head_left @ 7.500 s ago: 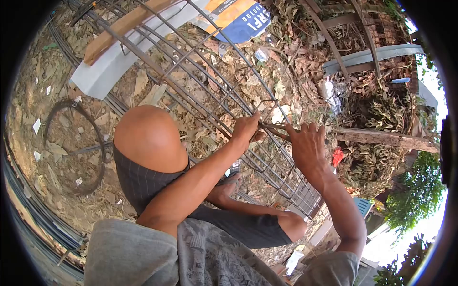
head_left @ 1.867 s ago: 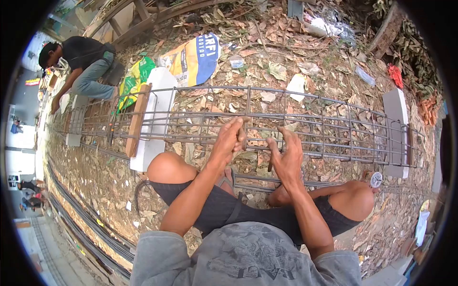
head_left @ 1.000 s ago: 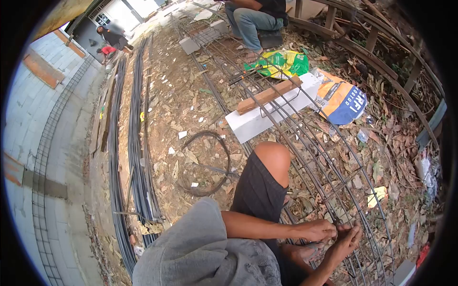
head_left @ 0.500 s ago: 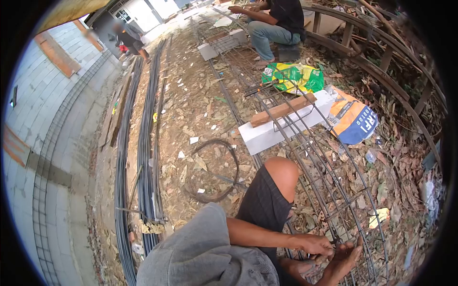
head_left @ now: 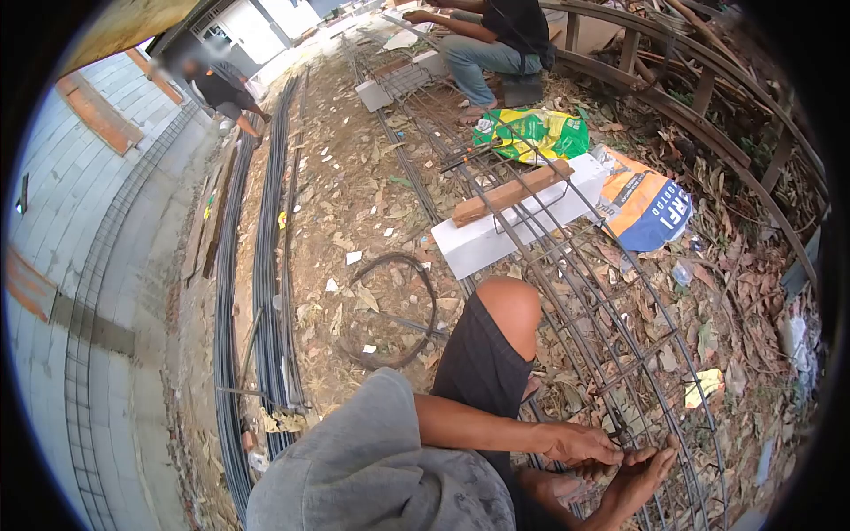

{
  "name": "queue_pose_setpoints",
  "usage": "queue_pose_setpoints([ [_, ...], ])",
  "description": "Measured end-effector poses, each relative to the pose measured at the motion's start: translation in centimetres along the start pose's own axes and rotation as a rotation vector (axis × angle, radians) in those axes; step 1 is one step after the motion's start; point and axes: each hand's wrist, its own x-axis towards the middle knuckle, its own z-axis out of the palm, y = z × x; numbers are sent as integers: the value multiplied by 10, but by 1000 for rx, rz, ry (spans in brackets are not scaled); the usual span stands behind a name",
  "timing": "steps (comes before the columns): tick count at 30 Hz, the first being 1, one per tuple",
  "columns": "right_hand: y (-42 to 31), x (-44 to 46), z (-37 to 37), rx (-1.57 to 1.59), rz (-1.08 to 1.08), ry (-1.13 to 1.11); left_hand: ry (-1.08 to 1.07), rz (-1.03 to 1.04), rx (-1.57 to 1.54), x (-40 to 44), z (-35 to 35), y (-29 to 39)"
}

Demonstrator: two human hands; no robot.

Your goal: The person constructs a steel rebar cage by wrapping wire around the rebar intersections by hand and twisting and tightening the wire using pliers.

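Compared with half a second ago, see the standing person (head_left: 226, 93) a little lower at the upper left of the frame, and the bare knee (head_left: 509, 310) shifted slightly up and left along with most of the view. Find the left hand (head_left: 580, 444) and the right hand (head_left: 645, 469) at almost the same spot, lower right.

Closest, see a grey shirt (head_left: 354, 451) at bottom centre, then dark shorts (head_left: 482, 363). Note left fingers bent, tips gathered close to the right ones, with the right palm turned partly upward. Cannot tell whether anything is pinched between them. Just beside the left fingertips, see a dark metal piece (head_left: 620, 434), shape unclear. Find the steel rebar cage (head_left: 611, 307) at and beyond the hands, stretching from lower right toward top centre.

Farther off: wire coil (head_left: 434, 310) on leaf-strewn soil near the middle; brown timber piece (head_left: 513, 192) along a white block (head_left: 469, 252); to the right, orange-and-blue mortar bag (head_left: 651, 208); above, green-and-yellow sack (head_left: 536, 137). Down the left, see rebar bundles (head_left: 270, 292), then a block wall (head_left: 40, 168). At top centre, find a seated co-worker (head_left: 496, 53) in jeans.
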Motion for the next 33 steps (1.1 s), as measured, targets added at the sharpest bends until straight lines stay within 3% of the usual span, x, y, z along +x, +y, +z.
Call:
queue_pose_setpoints([
  [4,-1,-3,-12,-43,-25,-119,-140,19,166,7,-7,-3],
  [7,-2,-10,-10,-109,10,-138,-94,-75,478,2,2,10],
  [9,1,-7,-7,-202,-5,-166,-4,-32,596,-3,1,20],
  [12,-18,-17,43,-484,-154,52,-66,14,943,5,-6,52],
  [13,-11,-7,27,-485,-182,130,-25,198,1104,8,-17,63],
  [16,-19,7,11,-581,-300,145,202,199,1220,11,-44,148],
  [19,-22,22,14,-805,-549,111,726,231,1109,3,-90,229],
  [20,-27,24,19,-873,-542,117,822,370,990,10,-124,236],
  [22,-33,30,39,-986,-521,105,986,403,854,10,-168,246],
  [28,-41,78,110,-1485,-619,-153,1031,45,618,5,-209,204],
  [32,-17,128,146,-1691,-645,-370,941,42,237,2,-223,192],
  [33,-8,144,153,-1809,-701,-422,911,-1,278,0,-228,190],
])
